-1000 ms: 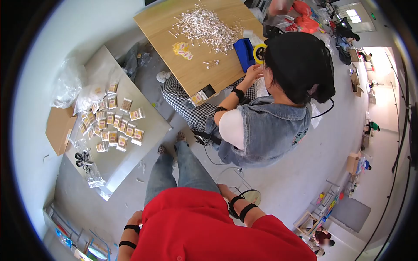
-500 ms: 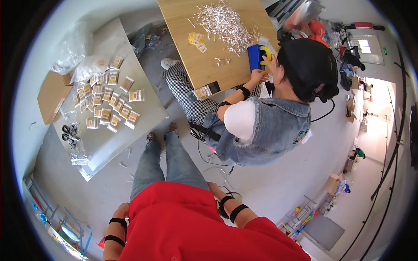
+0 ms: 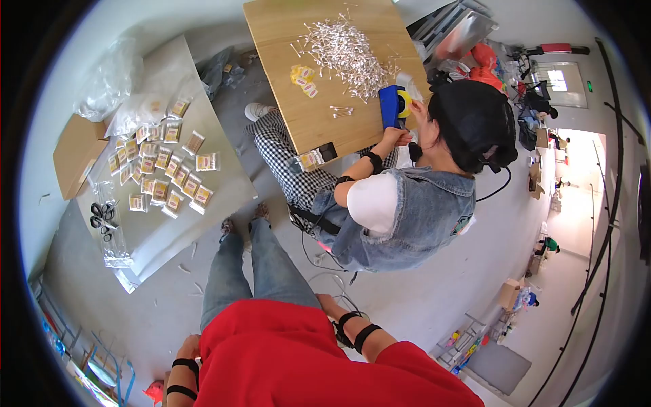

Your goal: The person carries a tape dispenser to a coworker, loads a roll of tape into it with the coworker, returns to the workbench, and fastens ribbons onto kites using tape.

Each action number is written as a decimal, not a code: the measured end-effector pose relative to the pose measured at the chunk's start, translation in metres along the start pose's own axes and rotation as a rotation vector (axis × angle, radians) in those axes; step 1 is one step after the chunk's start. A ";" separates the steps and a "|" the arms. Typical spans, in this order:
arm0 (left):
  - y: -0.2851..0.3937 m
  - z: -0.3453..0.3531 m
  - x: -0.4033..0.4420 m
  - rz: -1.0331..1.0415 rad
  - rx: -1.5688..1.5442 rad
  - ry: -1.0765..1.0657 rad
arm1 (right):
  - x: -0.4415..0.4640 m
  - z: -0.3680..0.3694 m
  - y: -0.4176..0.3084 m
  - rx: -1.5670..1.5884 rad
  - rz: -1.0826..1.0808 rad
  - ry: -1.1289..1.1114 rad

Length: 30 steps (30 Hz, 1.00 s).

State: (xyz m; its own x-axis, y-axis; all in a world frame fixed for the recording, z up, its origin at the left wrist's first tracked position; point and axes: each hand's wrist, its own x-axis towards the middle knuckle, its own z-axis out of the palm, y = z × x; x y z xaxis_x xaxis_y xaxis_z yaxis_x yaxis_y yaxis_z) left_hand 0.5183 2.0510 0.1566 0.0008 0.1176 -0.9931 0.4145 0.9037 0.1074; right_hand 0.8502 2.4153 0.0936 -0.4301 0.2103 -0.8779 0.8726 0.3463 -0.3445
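Observation:
My left hand [image 3: 189, 346] hangs at my left side beside the red shirt, its fingers hidden. On the other side my right hand [image 3: 328, 304] hangs by my hip, and its fingers do not show clearly. Neither hand is seen touching an object. Ahead to the left, small packs of swabs [image 3: 163, 157] lie on a grey table [image 3: 224, 173]. A co-worker [image 3: 400, 210] sits ahead to the right, both hands near a blue tape dispenser [image 3: 389, 107] on a wooden table [image 3: 278, 41].
Loose cotton swabs [image 3: 346, 54] and yellow cards [image 3: 303, 80] lie on the wooden table. An open cardboard box [image 3: 76, 156], plastic bags [image 3: 112, 81] and black scissors [image 3: 102, 215] are at the left. Cables trail on the floor near the co-worker's seat.
My view has turned, shifting the grey table left and the wooden table right from the first frame. The co-worker's hands have moved around the tape dispenser. My hands still hang at my sides.

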 end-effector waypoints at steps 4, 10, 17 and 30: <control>-0.004 0.003 0.008 0.037 0.030 -0.007 | 0.003 0.004 0.006 -0.027 -0.019 -0.002; 0.001 -0.003 0.004 -0.026 -0.033 -0.022 | 0.009 0.015 0.017 -0.042 -0.041 0.022; -0.002 -0.005 0.001 0.002 -0.126 0.054 | 0.011 0.010 0.010 -0.025 -0.006 0.043; 0.061 -0.068 -0.056 0.033 -0.052 0.087 | 0.006 0.013 0.000 0.079 0.055 0.076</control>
State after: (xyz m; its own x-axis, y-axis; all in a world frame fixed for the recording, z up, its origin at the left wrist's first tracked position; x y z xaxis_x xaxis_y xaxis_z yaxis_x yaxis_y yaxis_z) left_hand 0.4812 2.1274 0.2222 -0.0663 0.1811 -0.9812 0.3678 0.9186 0.1447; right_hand 0.8506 2.4046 0.0837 -0.3943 0.2966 -0.8698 0.9097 0.2600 -0.3237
